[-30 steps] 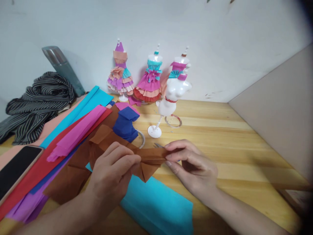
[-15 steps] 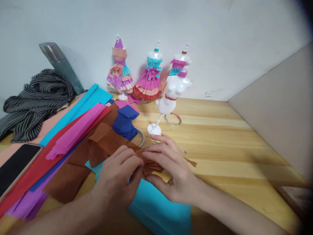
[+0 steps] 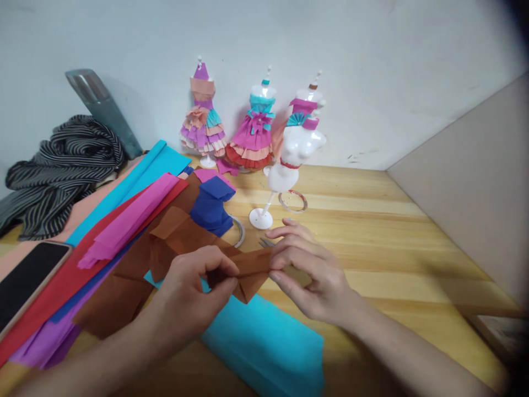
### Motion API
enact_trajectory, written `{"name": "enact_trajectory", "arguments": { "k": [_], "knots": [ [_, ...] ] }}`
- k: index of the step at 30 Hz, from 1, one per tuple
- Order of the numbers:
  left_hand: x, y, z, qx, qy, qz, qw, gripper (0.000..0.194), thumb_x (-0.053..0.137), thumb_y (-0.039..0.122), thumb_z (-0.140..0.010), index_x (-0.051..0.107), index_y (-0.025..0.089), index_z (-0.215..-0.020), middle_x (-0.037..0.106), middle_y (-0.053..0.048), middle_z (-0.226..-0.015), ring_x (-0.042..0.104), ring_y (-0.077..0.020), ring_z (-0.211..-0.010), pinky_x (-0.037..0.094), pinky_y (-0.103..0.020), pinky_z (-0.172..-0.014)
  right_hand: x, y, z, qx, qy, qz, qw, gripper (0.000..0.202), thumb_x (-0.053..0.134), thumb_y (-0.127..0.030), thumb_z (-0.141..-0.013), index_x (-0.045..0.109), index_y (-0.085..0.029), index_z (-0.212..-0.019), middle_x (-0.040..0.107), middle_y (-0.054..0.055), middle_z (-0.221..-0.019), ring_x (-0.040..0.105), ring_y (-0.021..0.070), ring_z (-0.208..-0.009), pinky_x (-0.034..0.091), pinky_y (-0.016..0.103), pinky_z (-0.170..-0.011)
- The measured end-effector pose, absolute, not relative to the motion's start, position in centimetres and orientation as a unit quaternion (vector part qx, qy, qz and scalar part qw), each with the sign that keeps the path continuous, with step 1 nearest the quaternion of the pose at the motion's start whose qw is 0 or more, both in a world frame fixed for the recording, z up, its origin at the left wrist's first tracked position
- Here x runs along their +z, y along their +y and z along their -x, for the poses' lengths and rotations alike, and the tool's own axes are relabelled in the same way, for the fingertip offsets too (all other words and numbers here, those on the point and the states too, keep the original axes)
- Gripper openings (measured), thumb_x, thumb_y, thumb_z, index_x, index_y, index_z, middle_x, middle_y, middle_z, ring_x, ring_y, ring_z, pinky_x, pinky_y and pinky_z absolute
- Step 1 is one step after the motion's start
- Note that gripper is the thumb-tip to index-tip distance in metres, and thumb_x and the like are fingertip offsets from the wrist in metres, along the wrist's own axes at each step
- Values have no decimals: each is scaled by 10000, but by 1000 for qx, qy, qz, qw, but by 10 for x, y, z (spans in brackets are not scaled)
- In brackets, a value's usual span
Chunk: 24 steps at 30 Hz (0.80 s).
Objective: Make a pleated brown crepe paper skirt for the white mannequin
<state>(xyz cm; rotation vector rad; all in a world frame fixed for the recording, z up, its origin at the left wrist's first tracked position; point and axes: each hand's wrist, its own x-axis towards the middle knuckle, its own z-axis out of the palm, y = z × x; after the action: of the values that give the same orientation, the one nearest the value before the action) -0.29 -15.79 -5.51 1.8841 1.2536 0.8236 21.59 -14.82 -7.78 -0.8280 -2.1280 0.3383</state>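
A strip of brown crepe paper (image 3: 254, 267) is stretched between my two hands above the table. My left hand (image 3: 202, 298) pinches its left part between thumb and forefinger. On the other side, my right hand (image 3: 312, 273) pinches the right end, with its other fingers loosely curled. Below them lies a sheet of turquoise paper (image 3: 268, 347). Beyond my right hand stands a bare white mini mannequin (image 3: 300, 146) on a round base, a red band at its waist. Scissors tips (image 3: 266, 242) show just past my right fingers; the handles are hidden.
Three dressed mannequins (image 3: 256, 129) stand by the wall. Left of my hands lie colored paper sheets (image 3: 132, 220), a phone (image 3: 33, 281), a striped cloth (image 3: 66, 171) and a leaning bottle (image 3: 103, 113). A tape roll (image 3: 238, 231) and a thin ring (image 3: 293, 201) rest near the bare mannequin.
My hands have moved apart, the right one going rightward. The gathered brown paper now spreads flatter between them, and the scissors tips show more plainly.
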Motion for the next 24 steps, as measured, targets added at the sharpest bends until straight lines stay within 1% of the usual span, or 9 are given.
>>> {"name": "enact_trajectory", "arguments": {
  "k": [4,7,10,12,14,16,18,20,24],
  "knots": [
    [-53,-154,5,337,486,-716,370,130,557,135,-731,650,176,-651,629,18,-581,584,-107,-546,442,-180,-488,-73,-139,-228,138,-851,319,393,105,595,-118,-829,576,-212,-785,619,36,-715,635,251,-947,472,476,-923],
    [-54,-154,6,357,484,-720,348,122,561,143,-738,651,177,-664,630,12,-598,594,-114,-566,453,-189,-495,-69,-137,-237,147,-829,336,422,111,583,-116,-834,582,-222,-801,620,41,-729,636,253,-900,506,453,-838],
    [-54,-154,7,363,473,-737,317,127,553,132,-750,648,173,-676,620,11,-603,593,-112,-568,461,-196,-509,-65,-142,-242,195,-790,369,450,75,594,-189,-851,596,-226,-916,610,41,-773,614,214,-766,517,370,-675],
    [-54,-154,7,360,467,-749,301,137,542,125,-763,642,169,-680,609,11,-602,583,-108,-562,457,-200,-509,-64,-150,-241,209,-786,380,441,196,621,-246,-846,591,-223,-1038,592,39,-801,586,192,-720,502,335,-613],
    [-55,-155,6,361,459,-759,288,145,534,118,-778,634,166,-684,600,10,-610,576,-104,-565,454,-201,-512,-63,-157,-235,186,-798,384,426,304,642,-279,-837,579,-216,-1127,583,63,-887,587,206,-796,517,343,-648],
    [-56,-156,6,367,447,-767,277,150,533,103,-793,632,162,-698,596,6,-631,575,-101,-583,453,-199,-523,-64,-163,-226,156,-814,382,408,408,664,-323,-825,556,-205,-1200,571,117,-1069,572,265,-1007,528,413,-794],
    [-58,-157,5,375,432,-777,262,157,531,78,-803,631,158,-712,592,2,-649,569,-98,-607,451,-197,-536,-67,-166,-216,150,-830,373,386,529,685,-375,-804,512,-191,-1270,520,159,-1249,473,334,-1220,467,516,-955],
    [-60,-159,4,380,419,-788,241,164,531,58,-810,628,156,-722,589,-1,-658,558,-101,-625,447,-201,-546,-71,-165,-207,156,-838,366,373,588,711,-379,-776,493,-178,-1283,495,174,-1322,385,373,-1318,407,580,-1018],
    [-61,-160,2,380,405,-802,219,156,538,51,-817,617,153,-729,595,-7,-665,545,-109,-636,439,-211,-548,-78,-159,-198,173,-823,365,399,281,694,-214,-772,586,-204,-1031,611,132,-1160,470,344,-1268,445,560,-993]
  ]
}}
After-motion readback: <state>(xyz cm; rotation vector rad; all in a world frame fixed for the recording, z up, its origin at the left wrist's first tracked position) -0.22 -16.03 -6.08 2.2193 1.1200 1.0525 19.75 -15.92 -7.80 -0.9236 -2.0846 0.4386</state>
